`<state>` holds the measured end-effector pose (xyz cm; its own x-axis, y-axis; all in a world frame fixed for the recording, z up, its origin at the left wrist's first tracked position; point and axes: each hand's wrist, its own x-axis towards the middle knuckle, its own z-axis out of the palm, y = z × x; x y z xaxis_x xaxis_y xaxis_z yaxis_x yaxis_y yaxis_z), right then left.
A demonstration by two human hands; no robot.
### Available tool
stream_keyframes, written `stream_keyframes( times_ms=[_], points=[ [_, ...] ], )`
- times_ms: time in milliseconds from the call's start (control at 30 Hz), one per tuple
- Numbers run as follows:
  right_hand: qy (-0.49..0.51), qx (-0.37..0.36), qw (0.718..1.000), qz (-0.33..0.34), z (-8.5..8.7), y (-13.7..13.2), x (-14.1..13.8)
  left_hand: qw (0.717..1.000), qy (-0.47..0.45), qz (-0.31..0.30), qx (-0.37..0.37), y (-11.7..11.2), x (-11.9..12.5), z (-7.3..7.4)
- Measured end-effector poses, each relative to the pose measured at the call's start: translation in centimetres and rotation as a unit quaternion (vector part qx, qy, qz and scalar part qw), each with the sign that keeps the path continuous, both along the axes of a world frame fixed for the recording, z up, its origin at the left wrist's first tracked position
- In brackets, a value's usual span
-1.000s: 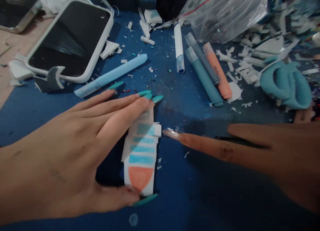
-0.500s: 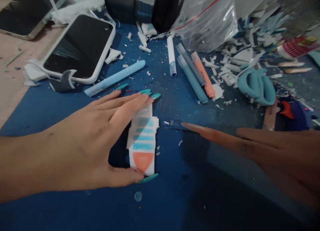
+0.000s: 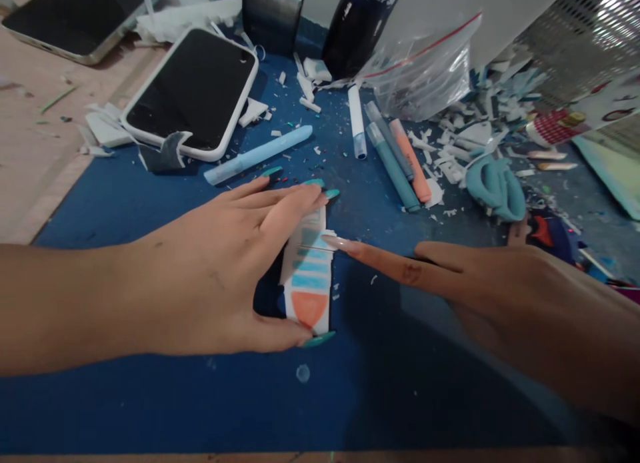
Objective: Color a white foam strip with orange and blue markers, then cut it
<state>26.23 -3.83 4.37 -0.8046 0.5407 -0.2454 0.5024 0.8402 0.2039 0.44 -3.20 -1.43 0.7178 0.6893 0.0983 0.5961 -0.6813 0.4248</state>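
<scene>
Spanning a striped paper cut-out (image 3: 309, 283) w/ L hand (image 3: 215, 276): thumb at its 6 o'clock end, fingertips over its 12 o'clock end, palm arched above, so clasping it lengthwise against the mat. No change in that hold vs. half a sec ago. Lies at centre of blue mat (image 3: 150, 396), blue bands up top, orange shield shape at the bottom.

Touching the cut-out's 3 o'clock edge now w/ R hand's (image 3: 500, 296) index fingertip (image 3: 335, 241). Was clearly apart from it half a sec ago, so has closed the gap. Index stretched out, other fingers loosely folded, nothing visibly gripped. Meaning for the work in hand: paper now steadied from both sides, not just by L.

Surface, L to R:
- bare wood table (image 3: 25, 169) at 9 o'clock, mat laid over it
- dark phone (image 3: 75, 16) at 11 o'clock, white-cased phone (image 3: 193, 89) just beside
- lt-blue marker (image 3: 260, 155) just beyond L fingertips
- dark cylinder (image 3: 273, 9) and Pepsi bottle (image 3: 360, 23) at 12 o'clock
- white marker (image 3: 357, 123), then teal marker (image 3: 393, 166) and orange marker (image 3: 410, 159) side by side at 1 o'clock
- clear zip bag (image 3: 425, 69) behind them
- paper scraps (image 3: 465, 136) and teal-handled scissors (image 3: 495, 186) at 2 o'clock

Room beyond: not readable, dim light.
</scene>
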Motion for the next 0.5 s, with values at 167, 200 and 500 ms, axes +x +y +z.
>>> stream_keyframes(
  times_ms=[167,200,500],
  points=[
    [0.011,-0.007,1.0,0.001,-0.22,0.11,-0.14,1.0,0.006,0.004,0.016,-0.1,-0.05,0.12],
    [0.013,-0.009,1.0,0.0,-0.23,0.12,-0.08,1.0,0.006,0.004,0.015,-0.08,-0.04,0.11],
    [-0.011,-0.031,0.999,-0.018,-0.09,0.36,0.34,1.0,0.004,0.008,0.022,0.03,-0.06,-0.15]
  ],
)
